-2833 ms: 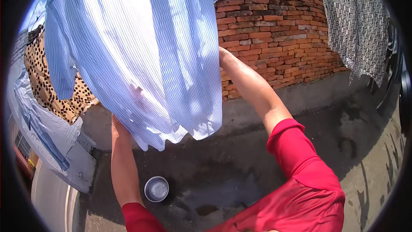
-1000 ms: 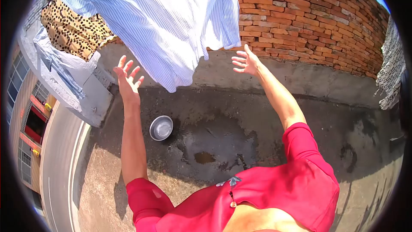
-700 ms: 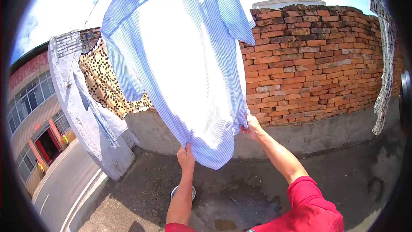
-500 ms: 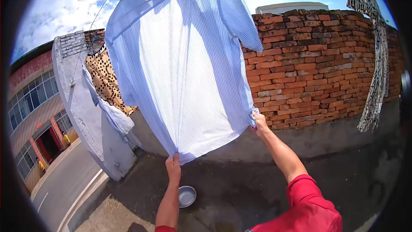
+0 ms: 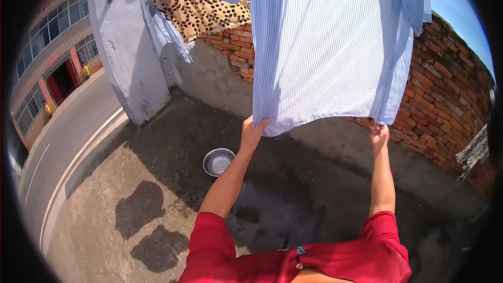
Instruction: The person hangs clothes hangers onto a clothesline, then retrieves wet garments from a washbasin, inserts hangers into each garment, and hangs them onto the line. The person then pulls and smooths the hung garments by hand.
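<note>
A blue and white striped shirt [image 5: 330, 47] hangs in front of me, its top beyond the upper edge of the view. At its lower left corner my left hand [image 5: 253, 132] is closed on the hem. My right hand [image 5: 379, 133] pinches the lower right corner. Between the two hands the hem is spread and curves upward in the middle. Both arms reach forward in red sleeves.
Left of the shirt hang a spotted cloth [image 5: 196, 0] and a pale blue garment [image 5: 166, 34] beside a grey pillar [image 5: 128, 47]. A brick wall [image 5: 435, 89] stands behind. A metal basin [image 5: 218, 161] rests on the wet ground. A road [image 5: 78, 126] runs at the left.
The view has tilted down and shifted left, so the basin and more ground show. Both hands still hold the hem, now nearly level with each other and with the right one lower relative to the left.
</note>
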### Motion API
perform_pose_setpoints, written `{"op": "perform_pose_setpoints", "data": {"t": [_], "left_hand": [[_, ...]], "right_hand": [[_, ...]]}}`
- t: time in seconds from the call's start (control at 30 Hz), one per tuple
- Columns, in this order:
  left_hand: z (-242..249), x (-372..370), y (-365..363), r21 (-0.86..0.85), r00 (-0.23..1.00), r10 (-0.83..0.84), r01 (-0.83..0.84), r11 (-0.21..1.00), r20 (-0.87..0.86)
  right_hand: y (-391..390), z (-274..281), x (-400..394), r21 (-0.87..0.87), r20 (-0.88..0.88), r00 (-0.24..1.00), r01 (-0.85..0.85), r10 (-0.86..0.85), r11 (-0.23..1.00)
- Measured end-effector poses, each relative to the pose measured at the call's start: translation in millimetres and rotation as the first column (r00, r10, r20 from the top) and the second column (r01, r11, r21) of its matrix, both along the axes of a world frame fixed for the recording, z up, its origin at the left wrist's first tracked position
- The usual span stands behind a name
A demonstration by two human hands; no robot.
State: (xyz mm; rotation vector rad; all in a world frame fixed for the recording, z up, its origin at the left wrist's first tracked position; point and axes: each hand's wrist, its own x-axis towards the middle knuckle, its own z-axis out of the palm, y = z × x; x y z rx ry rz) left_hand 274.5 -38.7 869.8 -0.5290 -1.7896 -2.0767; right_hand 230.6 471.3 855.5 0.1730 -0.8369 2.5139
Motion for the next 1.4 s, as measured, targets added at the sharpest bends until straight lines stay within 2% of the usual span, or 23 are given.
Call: {"op": "perform_pose_setpoints", "data": {"t": [0.07, 0.1, 0.17, 0.23, 0.27, 0.33, 0.4, 0.43, 0.47, 0.53, 0.6, 0.63, 0.7, 0.73, 0.83, 0.9, 0.97, 1.0, 1.03, 1.1, 1.2, 1.3, 1.4], "left_hand": [[-22, -4, -26, -0.004, 0.990, -0.061, 0.062, 0.998, 0.125], [-31, -7, -35, 0.076, 0.981, -0.102, 0.091, 0.993, 0.163], [-47, -7, -70, -0.232, 0.980, -0.047, 0.093, 0.968, 0.194], [-73, -13, -121, -0.526, 0.979, 0.080, 0.031, 0.850, 0.187], [-84, -17, -149, -0.500, 0.970, 0.095, 0.031, 0.866, 0.225], [-80, -9, -195, -0.287, 0.895, 0.269, -0.170, 0.943, 0.355], [-80, -14, -245, -0.336, 0.802, 0.402, -0.267, 0.903, 0.443], [-76, -13, -264, -0.231, 0.791, 0.372, -0.295, 0.927, 0.486], [-52, -6, -272, -0.106, 0.769, 0.325, -0.322, 0.941, 0.550], [-28, -12, -297, 0.041, 0.786, 0.280, -0.361, 0.932, 0.551], [-3, -36, -317, 0.147, 0.817, 0.235, -0.360, 0.921, 0.527], [9, -55, -327, 0.187, 0.837, 0.226, -0.358, 0.915, 0.498], [41, -90, -339, 0.283, 0.830, 0.267, -0.441, 0.852, 0.490], [58, -106, -350, 0.364, 0.861, 0.237, -0.420, 0.832, 0.451], [104, -167, -386, 0.553, 0.939, 0.116, -0.287, 0.782, 0.324], [135, -213, -412, 0.607, 0.970, 0.009, -0.161, 0.778, 0.245], [154, -250, -435, 0.612, 0.984, -0.051, -0.067, 0.788, 0.173], [167, -266, -439, 0.608, 0.988, -0.089, -0.009, 0.794, 0.130], [177, -267, -439, 0.568, 0.982, -0.047, -0.067, 0.820, 0.183], [178, -278, -454, 0.469, 0.987, -0.030, -0.048, 0.882, 0.158], [165, -266, -476, 0.394, 0.997, 0.073, -0.056, 0.918, -0.028], [151, -236, -494, 0.522, 0.991, -0.071, 0.119, 0.845, -0.110], [138, -276, -489, 0.444, 0.983, -0.046, -0.038, 0.895, 0.176]], "right_hand": [[0, -9, 10, 0.002, 0.133, 0.973, 0.193, -0.191, 0.981], [-8, -8, 22, 0.041, 0.186, 0.953, 0.236, -0.240, 0.971], [-10, -20, 29, 0.082, 0.142, 0.948, 0.274, -0.284, 0.958], [-20, -22, 28, 0.074, 0.099, 0.935, 0.334, -0.341, 0.940], [-24, -23, 23, 0.042, 0.099, 0.918, 0.382, -0.385, 0.923], [-32, -25, 11, 0.088, -0.003, 0.939, 0.343, -0.344, 0.935], [-46, -33, -5, 0.115, -0.044, 0.961, 0.276, -0.272, 0.954], [-52, -42, -12, 0.081, -0.109, 0.976, 0.198, -0.189, 0.977], [-76, -35, -11, 0.065, 0.049, 0.960, 0.273, -0.276, 0.960], [-101, -71, -15, 0.073, 0.245, 0.935, 0.247, -0.257, 0.966], [-159, -107, 3, 0.122, 0.528, 0.841, 0.064, -0.119, 0.990], [-189, -128, 4, 0.164, 0.654, 0.756, -0.164, 0.017, 0.973], [-283, -124, 15, 0.178, 0.807, 0.555, -0.553, 0.201, 0.814], [-326, -122, 3, 0.192, 0.797, 0.537, -0.661, 0.278, 0.726], [-469, -35, -42, 0.329, 0.637, 0.599, -0.781, 0.486, 0.531], [-550, 32, -90, 0.419, 0.488, 0.698, -0.714, 0.523, 0.561], [-615, 90, -144, 0.458, 0.338, 0.810, -0.586, 0.479, 0.668], [-639, 113, -175, 0.429, 0.263, 0.849, -0.528, 0.459, 0.732], [-655, 135, -203, 0.336, 0.212, 0.883, -0.469, 0.420, 0.817], [-677, 175, -226, 0.130, 0.222, 0.945, -0.274, 0.241, 0.953], [-665, 187, -272, 0.147, 0.152, 0.960, -0.257, 0.235, 0.955], [-669, 194, -296, 0.252, 0.141, 0.941, -0.333, 0.306, 0.909], [-691, 198, -299, 0.230, 0.167, 0.930, -0.359, 0.326, 0.905]]}}
